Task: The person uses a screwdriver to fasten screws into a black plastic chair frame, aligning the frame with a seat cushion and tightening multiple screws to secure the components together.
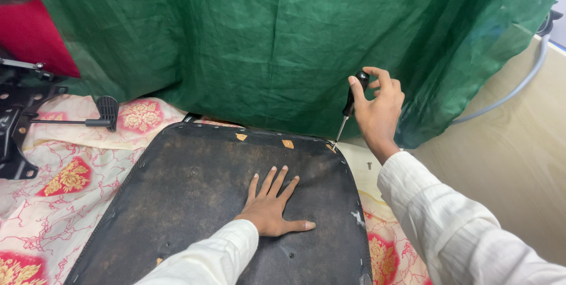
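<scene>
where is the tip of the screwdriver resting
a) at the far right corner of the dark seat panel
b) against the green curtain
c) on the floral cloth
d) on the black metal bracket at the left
a: the right hand holds the screwdriver upright with its tip at the far right corner of the dark seat panel, while the left hand lies flat on that panel.

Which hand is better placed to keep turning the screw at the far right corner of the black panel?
The right hand: it grips the screwdriver, whose tip sits at that corner. The left hand lies flat on the black panel.
</scene>
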